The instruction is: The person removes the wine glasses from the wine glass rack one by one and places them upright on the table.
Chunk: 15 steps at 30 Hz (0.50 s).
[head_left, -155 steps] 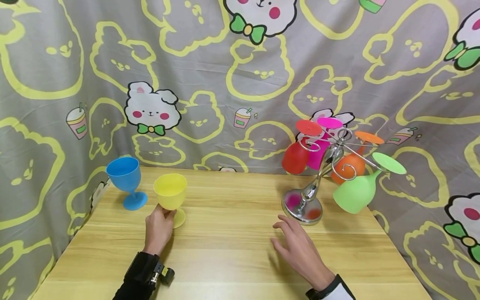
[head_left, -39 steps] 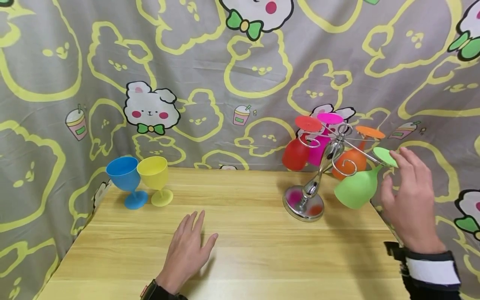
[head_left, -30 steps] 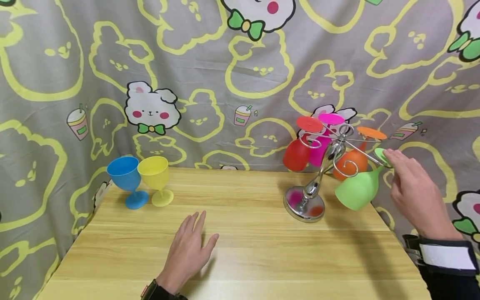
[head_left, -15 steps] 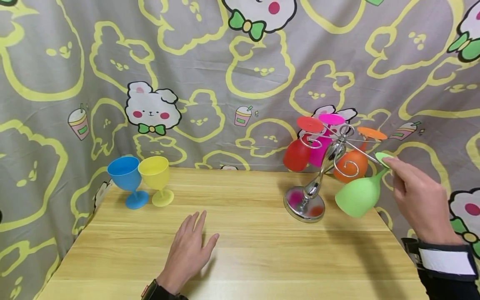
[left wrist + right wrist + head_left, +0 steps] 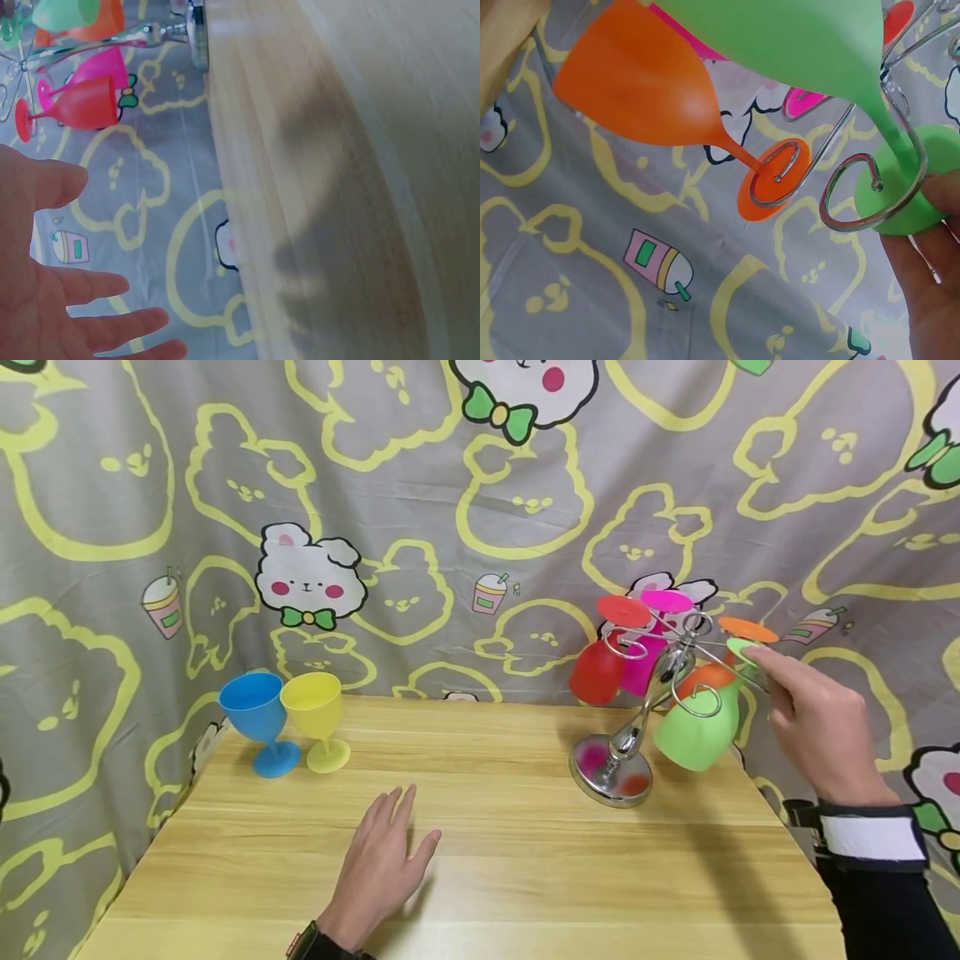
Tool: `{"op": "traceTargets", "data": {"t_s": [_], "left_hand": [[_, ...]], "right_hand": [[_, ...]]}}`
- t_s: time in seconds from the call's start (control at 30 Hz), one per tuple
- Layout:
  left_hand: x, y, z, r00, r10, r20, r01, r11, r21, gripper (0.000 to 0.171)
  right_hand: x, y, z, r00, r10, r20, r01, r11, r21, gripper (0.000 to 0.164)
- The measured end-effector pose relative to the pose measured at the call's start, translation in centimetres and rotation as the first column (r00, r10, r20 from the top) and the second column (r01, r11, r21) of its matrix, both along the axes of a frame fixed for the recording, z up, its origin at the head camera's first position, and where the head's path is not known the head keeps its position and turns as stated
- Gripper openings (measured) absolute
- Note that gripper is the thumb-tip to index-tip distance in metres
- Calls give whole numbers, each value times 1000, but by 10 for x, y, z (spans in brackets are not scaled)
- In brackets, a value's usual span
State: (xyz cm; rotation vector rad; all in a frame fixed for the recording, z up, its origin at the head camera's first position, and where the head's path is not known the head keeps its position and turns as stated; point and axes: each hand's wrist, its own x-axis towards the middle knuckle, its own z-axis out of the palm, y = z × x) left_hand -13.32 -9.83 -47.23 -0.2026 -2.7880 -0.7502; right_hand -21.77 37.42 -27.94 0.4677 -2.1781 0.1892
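Left hand [image 5: 378, 864] spread, my right hand [image 5: 825, 727] pinches the green goblet [image 5: 697, 735], now shifted toward the orange goblet [image 5: 641, 79], seemingly still at the wire rack [image 5: 671, 668].

Screened nook: table [image 5: 517, 877], cartoon-print cloth [image 5: 412, 510]

Green goblet [image 5: 693, 742] nearer rack post [image 5: 666, 672]

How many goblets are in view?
6: blue and yellow standing on the table; red, pink and orange hanging on the rack; green at the rack, in the right hand.
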Motion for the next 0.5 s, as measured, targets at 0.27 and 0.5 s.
{"op": "traceTargets", "data": {"t_s": [0.27, 0.5], "left_hand": [[1, 0, -1, 1000, -5, -7, 5, 1000, -13, 74], [2, 0, -1, 1000, -11, -11, 11, 1000, -7, 74]], "right_hand": [[-22, 6, 7, 999, -39, 28, 39, 999, 20, 34], [-20, 21, 8, 987, -125, 99, 129, 991, -28, 40]]}}
